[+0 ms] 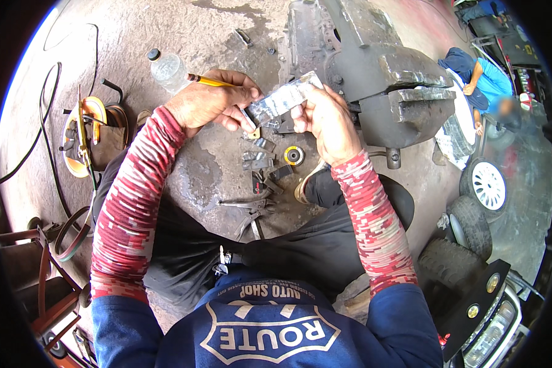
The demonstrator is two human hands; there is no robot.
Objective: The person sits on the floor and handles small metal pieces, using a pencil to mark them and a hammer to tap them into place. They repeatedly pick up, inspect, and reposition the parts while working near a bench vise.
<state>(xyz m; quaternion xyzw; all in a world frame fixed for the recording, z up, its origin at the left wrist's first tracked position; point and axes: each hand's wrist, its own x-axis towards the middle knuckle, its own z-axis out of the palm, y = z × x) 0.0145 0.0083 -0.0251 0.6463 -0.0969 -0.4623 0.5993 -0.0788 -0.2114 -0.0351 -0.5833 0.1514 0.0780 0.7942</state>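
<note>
- Two hands are holding one metal strip (283, 98) up above the floor (196, 37): the left hand (210, 101) is gripping its near end together with a yellow pencil (210, 80), and the right hand (325, 119) is pinching the far end.
- Marking is seemingly under way; no finished line is showing.
- Pliers (248, 205), metal scraps (257, 161), a plastic bottle (165, 67) and a big vise (392, 86) are crowding the floor close around.

The scene is lit by bright, even daylight, and only soft shadows are cast beneath the person's arms. Glare is seen on the metal strip (283, 98). Straight edges are bent toward the black, vignetted rim by fisheye distortion.
</note>
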